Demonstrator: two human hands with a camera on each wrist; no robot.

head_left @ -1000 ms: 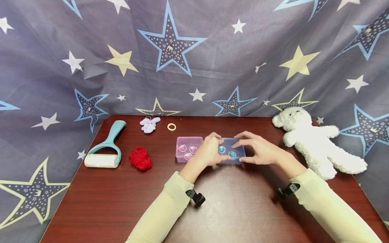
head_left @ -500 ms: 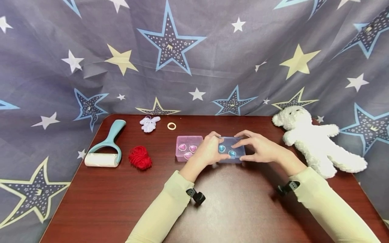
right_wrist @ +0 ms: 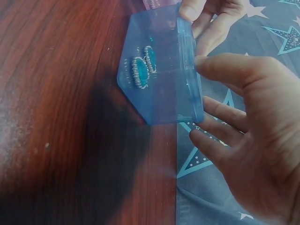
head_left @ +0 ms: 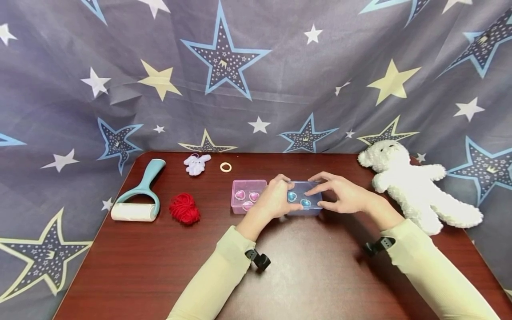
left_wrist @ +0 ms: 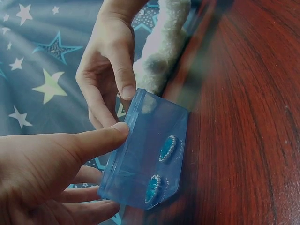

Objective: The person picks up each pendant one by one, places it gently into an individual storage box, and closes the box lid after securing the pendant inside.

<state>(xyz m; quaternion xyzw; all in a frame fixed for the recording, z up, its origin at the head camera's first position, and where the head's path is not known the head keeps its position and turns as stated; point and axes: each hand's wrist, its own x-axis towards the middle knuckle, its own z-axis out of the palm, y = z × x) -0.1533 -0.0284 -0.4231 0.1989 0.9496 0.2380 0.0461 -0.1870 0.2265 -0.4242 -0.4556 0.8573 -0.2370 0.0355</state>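
Observation:
A see-through blue plastic box (head_left: 302, 212) sits mid-table, with two blue heart-shaped gems (head_left: 292, 196) inside, each edged in small silvery beads. My left hand (head_left: 276, 198) grips its left end, thumb on the near side. At the opposite end my right hand (head_left: 344, 195) holds it, fingers spread over the far side and thumb at the near right corner. In the left wrist view, the left thumb (left_wrist: 105, 138) presses the rim of the box. The right wrist view shows the right thumb (right_wrist: 225, 65) on that rim too, with the other fingers behind it.
Left of the blue box is a pink box (head_left: 239, 184) holding pink heart gems, partly covered by my left hand. Farther left lie red yarn (head_left: 184, 208) and a lint roller (head_left: 134, 211). Behind are a small plush (head_left: 195, 165) and a ring (head_left: 226, 167). A white teddy bear (head_left: 412, 186) lies right.
My right thumb has shifted slightly up and inward at the box's near right corner. The left hand and the box stay in place.

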